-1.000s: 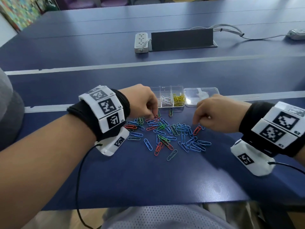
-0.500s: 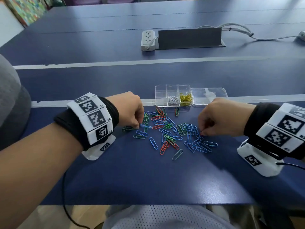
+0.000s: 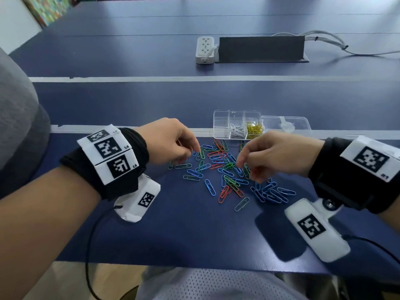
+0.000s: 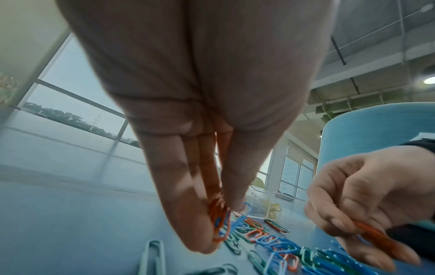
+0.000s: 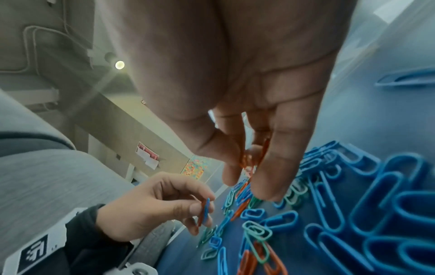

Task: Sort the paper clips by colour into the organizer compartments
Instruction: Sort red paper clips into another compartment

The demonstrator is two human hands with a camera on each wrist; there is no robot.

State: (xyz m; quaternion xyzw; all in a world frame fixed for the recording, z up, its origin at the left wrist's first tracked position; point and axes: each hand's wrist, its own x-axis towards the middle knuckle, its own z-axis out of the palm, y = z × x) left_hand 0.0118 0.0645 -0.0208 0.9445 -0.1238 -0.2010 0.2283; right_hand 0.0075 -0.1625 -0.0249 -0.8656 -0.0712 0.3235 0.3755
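Loose blue, red and green paper clips (image 3: 227,176) lie scattered on the dark blue table in front of a clear organizer (image 3: 238,124). White clips (image 3: 236,129) fill one compartment and yellow clips (image 3: 255,127) the one to its right. My left hand (image 3: 190,152) is at the pile's left edge, pinching red clips (image 4: 220,221) with a blue one among them. My right hand (image 3: 244,167) is over the pile's right side, its curled fingers holding red clips (image 5: 247,158). The fingertips of both hands hover close above the pile.
The organizer's clear lid (image 3: 287,125) lies open to its right. A white power strip (image 3: 205,49) and a black cable box (image 3: 262,48) sit further back, with grey cables (image 3: 329,43) trailing right. The table's front edge is near my lap.
My right hand has moved left and further over the pile. My left hand has stayed at the pile's left edge. The camera view has shifted slightly.
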